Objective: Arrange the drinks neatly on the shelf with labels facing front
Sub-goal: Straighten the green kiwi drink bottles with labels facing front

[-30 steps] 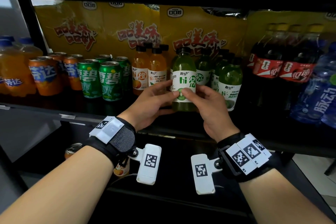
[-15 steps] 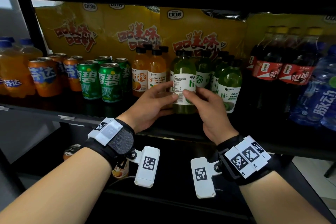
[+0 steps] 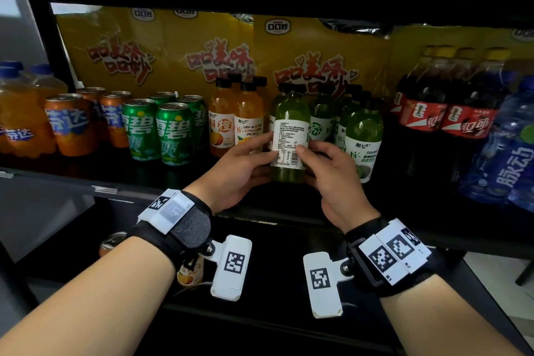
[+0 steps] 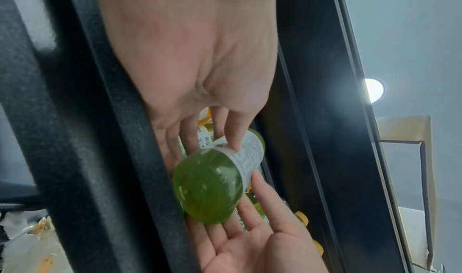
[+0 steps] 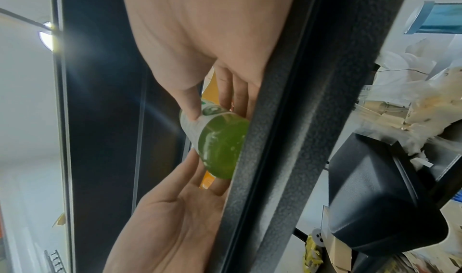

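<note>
A green juice bottle (image 3: 290, 136) with a black cap is at the front of the middle shelf (image 3: 277, 215), held from both sides. My left hand (image 3: 258, 153) pinches its left side with thumb in front and fingers behind. On the other side, my right hand (image 3: 318, 159) grips it the same way. The label's back, with small print and a barcode, faces me. In the left wrist view the bottle's (image 4: 207, 186) round base shows below my left hand (image 4: 225, 139). The right wrist view shows the bottle (image 5: 220, 144) under my right hand (image 5: 215, 103).
Orange cans (image 3: 68, 124), green cans (image 3: 173, 133) and orange juice bottles (image 3: 235, 124) stand left of the held bottle. More green bottles (image 3: 362, 139), cola bottles (image 3: 442, 113) and blue bottles (image 3: 508, 159) stand right. Yellow snack bags (image 3: 312, 61) line the back. A can (image 3: 111, 243) sits on the lower shelf.
Both hands have turned the green bottle about its upright axis. The front of its label has swung away and the barcode side now faces me.
</note>
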The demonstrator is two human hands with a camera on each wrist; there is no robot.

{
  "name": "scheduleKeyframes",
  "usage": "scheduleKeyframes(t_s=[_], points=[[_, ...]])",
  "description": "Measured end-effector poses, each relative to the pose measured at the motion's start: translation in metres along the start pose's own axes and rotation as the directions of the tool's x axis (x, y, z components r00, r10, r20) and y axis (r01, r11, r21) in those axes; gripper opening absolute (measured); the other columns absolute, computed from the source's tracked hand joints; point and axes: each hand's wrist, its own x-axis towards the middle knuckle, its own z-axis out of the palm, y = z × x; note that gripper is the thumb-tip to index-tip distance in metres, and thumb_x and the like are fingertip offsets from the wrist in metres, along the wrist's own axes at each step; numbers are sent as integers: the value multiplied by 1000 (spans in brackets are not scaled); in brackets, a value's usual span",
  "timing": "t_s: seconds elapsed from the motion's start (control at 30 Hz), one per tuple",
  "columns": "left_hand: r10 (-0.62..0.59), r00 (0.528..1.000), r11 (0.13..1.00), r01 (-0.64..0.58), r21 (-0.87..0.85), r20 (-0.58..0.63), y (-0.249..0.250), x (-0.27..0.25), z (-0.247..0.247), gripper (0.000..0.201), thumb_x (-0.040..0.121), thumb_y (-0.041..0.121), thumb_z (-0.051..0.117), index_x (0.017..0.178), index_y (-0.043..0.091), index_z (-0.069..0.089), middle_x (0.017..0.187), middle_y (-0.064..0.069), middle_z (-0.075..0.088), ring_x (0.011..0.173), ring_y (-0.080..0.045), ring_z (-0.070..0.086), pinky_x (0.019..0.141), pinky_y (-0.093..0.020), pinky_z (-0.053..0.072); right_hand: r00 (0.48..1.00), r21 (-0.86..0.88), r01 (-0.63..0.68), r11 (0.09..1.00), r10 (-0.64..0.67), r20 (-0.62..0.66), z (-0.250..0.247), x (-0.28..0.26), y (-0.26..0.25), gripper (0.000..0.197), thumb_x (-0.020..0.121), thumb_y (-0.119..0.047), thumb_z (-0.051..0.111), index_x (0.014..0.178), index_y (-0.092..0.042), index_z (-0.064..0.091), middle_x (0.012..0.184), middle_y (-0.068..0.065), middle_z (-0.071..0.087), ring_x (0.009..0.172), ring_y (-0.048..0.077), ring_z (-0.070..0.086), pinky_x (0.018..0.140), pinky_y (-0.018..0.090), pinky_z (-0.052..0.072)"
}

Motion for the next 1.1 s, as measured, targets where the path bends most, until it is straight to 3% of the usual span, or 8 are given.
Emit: scheduleKeyframes(t_s=[0.2, 0.33, 0.47, 0.57, 0.73, 0.9, 1.03, 1.1], points=[[39, 999, 999, -39, -4, -7, 0, -3, 2, 48, 99, 12, 62, 146, 19, 55, 131, -9, 70, 121, -25, 67, 103, -42, 54, 998, -3, -1, 1000, 1, 59, 1, -2, -2, 32, 91, -17, 77, 122, -10, 72, 113, 7, 78, 107, 19, 75, 96, 37, 59], [26, 1000, 1000, -26, 5, 7, 1, -5, 4, 35, 99, 14, 61, 134, 17, 64, 126, -4, 73, 114, -17, 70, 90, -29, 59, 998, 0, -8, 1000, 8, 55, 0, -1, -2, 31, 91, -14, 76, 122, -11, 70, 112, 8, 78, 103, 18, 76, 92, 36, 61], [-27, 999, 999, 25, -46, -33, 5, -3, 4, 36, 100, 14, 58, 135, 16, 63, 127, -7, 72, 121, -25, 66, 101, -38, 53, 999, 38, -42, 998, 42, -19, 0, 2, -1, 33, 93, -17, 75, 121, -9, 61, 103, 5, 76, 88, 11, 77, 75, 31, 64], [-48, 998, 996, 45, -71, -42, 5, -2, 3, 41, 101, 11, 55, 141, 18, 59, 133, -11, 69, 122, -31, 65, 98, -41, 55, 997, 22, -66, 998, 67, -23, 0, 5, 2, 31, 94, -17, 73, 122, -8, 61, 95, 1, 79, 92, 15, 77, 71, 30, 64], [-7, 999, 999, 4, -49, -51, 2, -2, 1, 46, 99, 5, 60, 142, 21, 57, 132, -12, 68, 117, -33, 68, 98, -47, 57, 999, 2, -41, 999, 41, -7, 1, 5, 1, 34, 92, -20, 77, 121, -9, 65, 100, 2, 80, 92, 11, 77, 76, 27, 62], [23, 999, 1000, -23, -11, -24, -1, -3, 1, 54, 93, 6, 68, 145, 15, 55, 131, -11, 69, 119, -27, 68, 103, -44, 55, 1000, -23, -12, 1000, 13, 24, 2, 1, 1, 26, 89, -19, 80, 113, -17, 72, 106, 5, 79, 97, 15, 76, 79, 28, 62], [13, 1000, 1000, -13, 1, 1, 1, -4, 3, 39, 89, 12, 71, 128, 11, 67, 121, -8, 75, 112, -21, 71, 95, -32, 59, 1000, 36, -18, 999, 18, 13, 1, 1, -2, 39, 88, -12, 79, 125, -9, 67, 108, 10, 78, 96, 17, 77, 85, 33, 63], [-2, 1000, 1000, 2, -3, 3, 2, -4, 2, 32, 96, 10, 63, 127, 13, 69, 123, -9, 74, 116, -25, 69, 99, -36, 56, 1000, 53, -17, 998, 18, -17, 1, 1, -2, 41, 88, -10, 79, 126, -6, 65, 107, 12, 78, 94, 17, 77, 86, 35, 63]])
